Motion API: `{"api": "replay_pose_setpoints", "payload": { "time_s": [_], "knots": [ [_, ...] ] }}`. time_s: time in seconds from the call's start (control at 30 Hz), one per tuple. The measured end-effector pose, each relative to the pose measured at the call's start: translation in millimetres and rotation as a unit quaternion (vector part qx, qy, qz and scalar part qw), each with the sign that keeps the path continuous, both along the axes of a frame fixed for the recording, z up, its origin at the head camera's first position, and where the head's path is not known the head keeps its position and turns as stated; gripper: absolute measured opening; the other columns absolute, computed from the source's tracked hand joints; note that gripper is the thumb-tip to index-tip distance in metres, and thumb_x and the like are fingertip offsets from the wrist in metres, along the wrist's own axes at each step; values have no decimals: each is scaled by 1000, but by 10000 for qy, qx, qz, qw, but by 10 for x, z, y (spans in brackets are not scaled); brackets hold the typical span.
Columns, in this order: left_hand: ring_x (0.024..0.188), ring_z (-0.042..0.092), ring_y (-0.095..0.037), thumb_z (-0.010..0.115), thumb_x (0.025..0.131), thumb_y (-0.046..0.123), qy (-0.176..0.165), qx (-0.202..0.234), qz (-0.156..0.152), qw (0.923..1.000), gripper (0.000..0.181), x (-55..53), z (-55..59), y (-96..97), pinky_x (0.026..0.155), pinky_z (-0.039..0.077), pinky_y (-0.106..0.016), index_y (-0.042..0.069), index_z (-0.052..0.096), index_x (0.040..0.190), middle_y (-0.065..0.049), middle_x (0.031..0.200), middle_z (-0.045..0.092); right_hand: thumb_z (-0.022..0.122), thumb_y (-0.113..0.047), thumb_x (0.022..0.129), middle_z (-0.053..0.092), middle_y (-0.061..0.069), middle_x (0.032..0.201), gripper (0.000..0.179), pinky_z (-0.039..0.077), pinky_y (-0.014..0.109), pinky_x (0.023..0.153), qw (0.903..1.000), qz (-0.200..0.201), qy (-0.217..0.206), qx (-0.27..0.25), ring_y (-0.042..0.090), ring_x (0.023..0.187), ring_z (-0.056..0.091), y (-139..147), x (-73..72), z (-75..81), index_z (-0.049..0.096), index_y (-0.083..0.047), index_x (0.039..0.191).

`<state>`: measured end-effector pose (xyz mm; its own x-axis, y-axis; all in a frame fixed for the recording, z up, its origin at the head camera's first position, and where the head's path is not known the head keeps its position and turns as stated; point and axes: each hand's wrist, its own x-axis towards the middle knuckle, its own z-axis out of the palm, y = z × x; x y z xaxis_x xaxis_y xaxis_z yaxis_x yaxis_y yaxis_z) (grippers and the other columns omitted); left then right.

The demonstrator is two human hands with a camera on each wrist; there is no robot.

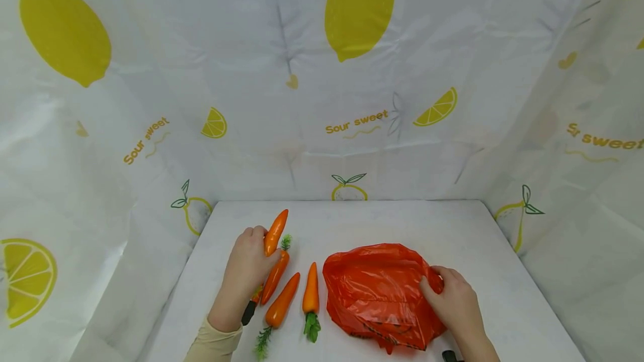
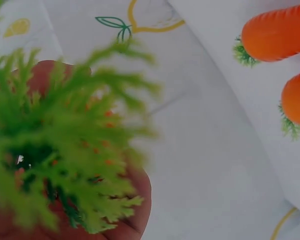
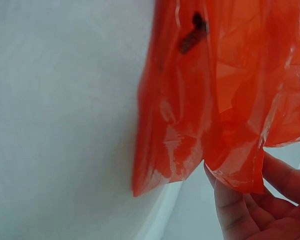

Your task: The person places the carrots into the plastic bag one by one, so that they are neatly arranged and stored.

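Observation:
My left hand (image 1: 251, 256) grips an orange carrot (image 1: 276, 232) whose narrow end points up and away. In the left wrist view, its feathery green top (image 2: 70, 140) fills the near side, blurred and covering much of the palm. Just right of this hand lies a second carrot (image 1: 276, 278), leaves toward the back. Two more follow: one carrot (image 1: 283, 301) with feathery leaves toward the front, and another carrot (image 1: 311, 289) with broader leaves. At right, my right hand (image 1: 453, 298) pinches the rim of a red plastic bag (image 1: 374, 289); thumb and fingers hold its edge in the right wrist view.
A white table (image 1: 402, 219) carries the carrots and bag. Lemon-printed white sheeting (image 1: 282, 149) rises behind it and along both sides. The carrots lie left of the bag.

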<state>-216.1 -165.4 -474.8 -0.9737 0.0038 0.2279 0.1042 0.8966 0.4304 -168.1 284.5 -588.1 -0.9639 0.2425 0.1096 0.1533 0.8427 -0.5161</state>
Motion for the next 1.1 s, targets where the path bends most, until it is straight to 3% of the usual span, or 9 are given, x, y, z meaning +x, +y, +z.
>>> {"api": "replay_pose_setpoints", "payload": {
  "time_s": [0.4,0.77,1.1],
  "knots": [
    [79,55,-20,87,91,28,53,-16,-85,9999,40,12,19,62,68,56,-32,2,68,114,-8,94,61,74,-39,101,71,31,135,57,61,67,101,10000,-51,-10,12,51,118,71,-15,3,15,69,4,138],
    [83,57,-21,89,91,26,174,-105,-210,9996,42,7,15,131,76,58,-38,1,69,117,-8,95,62,74,-39,101,70,32,137,57,61,68,101,10000,-78,22,12,51,120,71,-22,-6,29,70,5,137],
    [82,56,-20,90,90,26,196,-158,-276,9993,41,7,22,184,74,58,-36,1,69,116,-8,93,62,74,-40,101,70,32,138,59,61,67,101,9998,-125,-166,30,51,120,70,-26,-2,22,69,5,138]
  ]
}}
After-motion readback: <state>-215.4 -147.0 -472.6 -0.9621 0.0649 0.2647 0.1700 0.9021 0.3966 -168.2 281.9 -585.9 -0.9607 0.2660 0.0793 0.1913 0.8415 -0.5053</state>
